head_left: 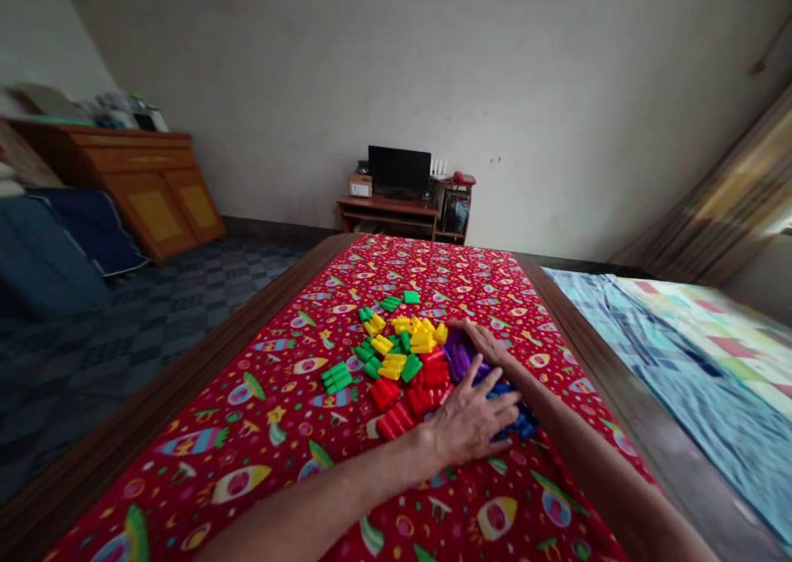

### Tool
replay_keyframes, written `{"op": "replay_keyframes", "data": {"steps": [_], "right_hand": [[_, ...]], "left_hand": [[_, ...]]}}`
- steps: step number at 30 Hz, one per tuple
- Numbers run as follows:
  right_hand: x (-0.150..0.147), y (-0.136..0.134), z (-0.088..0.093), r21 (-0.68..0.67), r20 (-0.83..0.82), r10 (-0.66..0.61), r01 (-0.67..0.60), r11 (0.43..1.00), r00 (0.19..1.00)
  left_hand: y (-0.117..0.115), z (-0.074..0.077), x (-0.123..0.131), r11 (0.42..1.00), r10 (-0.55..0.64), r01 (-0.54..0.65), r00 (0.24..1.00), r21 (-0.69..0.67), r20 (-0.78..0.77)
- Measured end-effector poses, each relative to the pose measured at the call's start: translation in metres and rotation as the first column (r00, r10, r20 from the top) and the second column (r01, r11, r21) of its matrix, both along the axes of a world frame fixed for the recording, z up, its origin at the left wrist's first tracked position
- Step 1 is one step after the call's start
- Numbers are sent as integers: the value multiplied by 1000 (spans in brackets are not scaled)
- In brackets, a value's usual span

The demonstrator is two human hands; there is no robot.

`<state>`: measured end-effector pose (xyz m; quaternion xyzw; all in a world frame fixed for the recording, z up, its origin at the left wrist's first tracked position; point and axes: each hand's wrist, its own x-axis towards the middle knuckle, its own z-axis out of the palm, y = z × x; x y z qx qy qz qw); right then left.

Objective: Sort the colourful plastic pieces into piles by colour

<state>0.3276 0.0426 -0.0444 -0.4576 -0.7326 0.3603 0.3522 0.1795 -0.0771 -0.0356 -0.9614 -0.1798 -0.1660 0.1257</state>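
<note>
A heap of plastic building blocks lies on a red patterned tablecloth (297,430): green blocks (337,376), yellow blocks (421,335), red blocks (426,393), purple blocks (459,360) and blue blocks (525,422). My left hand (473,417) lies flat with spread fingers over the red and blue blocks. My right hand (483,341) rests beyond it, fingers stretched along the far side of the purple blocks. Neither hand grips anything that I can see.
The table has a dark wooden edge (154,413). A mattress with a coloured sheet (693,356) lies on the right. Far back stand a small desk with a monitor (399,167) and a wooden cabinet (154,191) on the left.
</note>
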Motion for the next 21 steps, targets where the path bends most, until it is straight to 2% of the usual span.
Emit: {"op": "replay_keyframes", "data": {"steps": [2,5,8,12,14,16,17,18,20,21], "right_hand": [[-25,1,6,-70,-90,87,-93,993,992],[-57,3,12,-138,-226,124,-158,978,966],[-92,-4,19,-119,-248,170,-205,972,954],[-120,-15,43,-64,-240,333,-357,932,912],[-111,-17,56,-54,-229,358,-379,924,905],[-82,-19,63,-16,-75,291,-293,956,954],[-62,-23,63,46,75,210,-214,976,975],[-39,-30,61,108,233,135,-163,981,963],[6,-51,51,138,327,67,-118,983,943],[26,-64,43,195,425,17,-109,975,905]], "left_hand": [[13,2,-19,994,106,-106,994,10,0],[22,6,-60,963,269,-268,962,-19,48],[23,12,-96,920,392,-390,917,-38,73],[26,24,-131,867,498,-498,854,-40,149],[32,28,-149,834,550,-547,810,-73,206],[39,29,-172,791,609,-599,752,-122,253],[43,28,-184,770,635,-621,723,-148,272],[46,25,-197,753,656,-634,698,-177,289],[48,17,-221,741,671,-626,672,-244,313],[46,12,-230,740,672,-612,669,-278,316]]}}
